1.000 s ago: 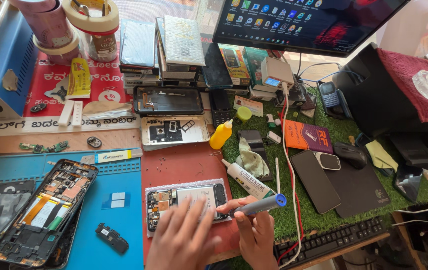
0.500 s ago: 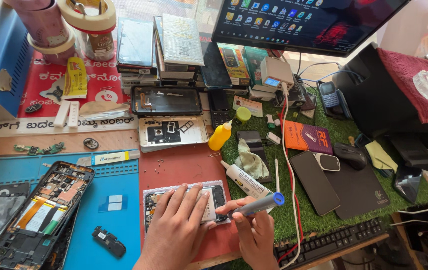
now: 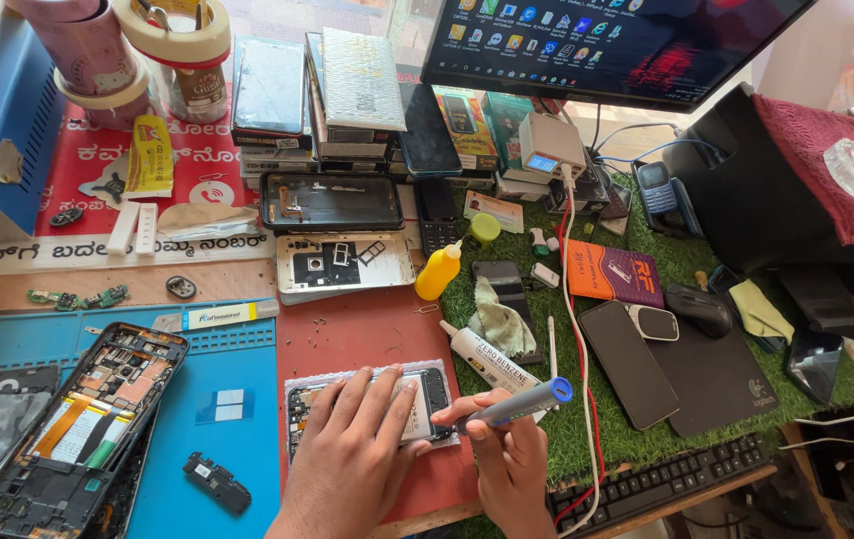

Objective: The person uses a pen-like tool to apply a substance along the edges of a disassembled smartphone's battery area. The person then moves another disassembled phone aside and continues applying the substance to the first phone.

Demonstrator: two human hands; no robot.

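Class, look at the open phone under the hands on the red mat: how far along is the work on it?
Done: the phone lies with its back off and its insides showing. In hand: the left hand presses flat on it, while the right hand has a blue-tipped screwdriver in its grip, tip at the phone's right edge. Left: the phone is still open, with no cover on it.

Screwdriver (image 3: 519, 403) blue with grey shaft. Work mat (image 3: 372, 334) red, left mat (image 3: 237, 369) blue with grid edge. Squeeze bottle (image 3: 439, 272) yellow. Turf (image 3: 587, 419) green. Booklet (image 3: 613, 272) orange-purple. Keyboard (image 3: 666, 479) black. Cloth (image 3: 811, 165) maroon.
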